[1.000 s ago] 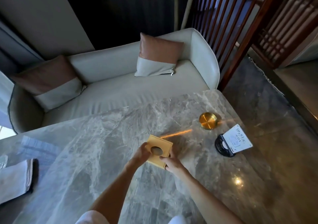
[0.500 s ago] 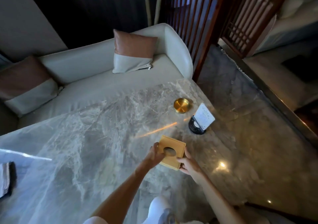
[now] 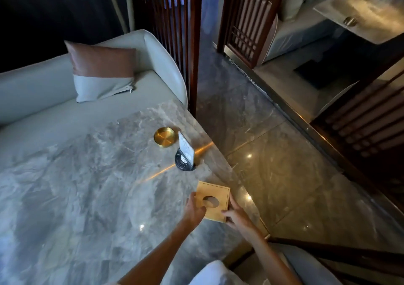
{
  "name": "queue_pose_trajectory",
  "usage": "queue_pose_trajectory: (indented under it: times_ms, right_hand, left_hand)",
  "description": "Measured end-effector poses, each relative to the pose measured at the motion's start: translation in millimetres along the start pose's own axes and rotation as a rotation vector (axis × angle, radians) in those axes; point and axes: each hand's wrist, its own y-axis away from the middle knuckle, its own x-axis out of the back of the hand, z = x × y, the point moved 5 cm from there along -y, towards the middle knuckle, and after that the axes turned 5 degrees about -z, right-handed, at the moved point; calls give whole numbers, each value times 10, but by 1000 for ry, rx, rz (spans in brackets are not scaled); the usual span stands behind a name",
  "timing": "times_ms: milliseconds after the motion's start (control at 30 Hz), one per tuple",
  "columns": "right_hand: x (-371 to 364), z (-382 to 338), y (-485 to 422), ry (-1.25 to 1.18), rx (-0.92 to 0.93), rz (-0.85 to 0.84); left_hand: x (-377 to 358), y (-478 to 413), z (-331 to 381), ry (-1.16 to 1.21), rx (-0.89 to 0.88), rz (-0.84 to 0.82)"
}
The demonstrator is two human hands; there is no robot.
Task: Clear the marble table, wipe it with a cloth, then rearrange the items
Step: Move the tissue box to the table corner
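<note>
box hole [image 3: 211, 201] dim, contents unclear

Square wooden box [image 3: 215, 199], round hole in top, flat near worktop [image 3: 87, 175] right edge; brass dish [image 3: 164, 137] and upright sign stand [image 3: 185, 155] beyond.

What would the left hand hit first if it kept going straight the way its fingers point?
The left hand already touches the wooden box. Past the box, the line probably meets the black sign holder, though depth is unclear.
</note>
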Motion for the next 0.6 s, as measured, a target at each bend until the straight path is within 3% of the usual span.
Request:
queue_pose_trajectory:
  times_ms: [600]
  right_hand:
    - [38,198,-89,146,23,-76]
  left_hand:
    - [-159,107,-157,50,37,-61]
